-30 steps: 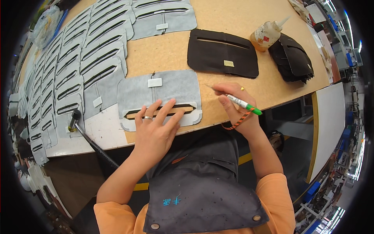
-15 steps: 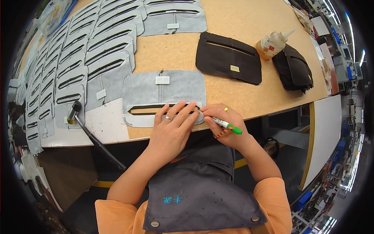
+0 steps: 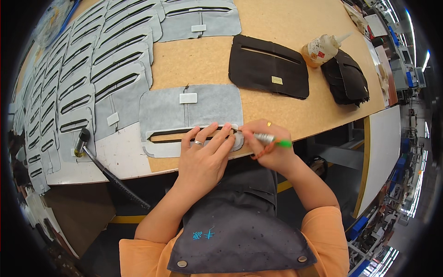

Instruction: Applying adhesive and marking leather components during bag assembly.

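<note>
Two hands of mine are at one grey panel [image 3: 210, 106] in the head view; it lies flat at the near edge of the table [image 3: 194, 60], its long slot [image 3: 167, 137] toward me. My left hand [image 3: 205, 154] lies across the slot's right part, fingers spread, resting on the panel and clasping nothing. My right hand [image 3: 277, 158] pinches a slim pen [image 3: 264, 137], whitish with a blurred green end; its tip is at the slot's right end, too small to tell whether it touches. I judge the step to be fine tip work at that end. The next move seems to call for a steady pinch and a still panel. Beyond lies a dark panel [image 3: 258, 69], a bottle [image 3: 320, 51] just beside it.
</note>
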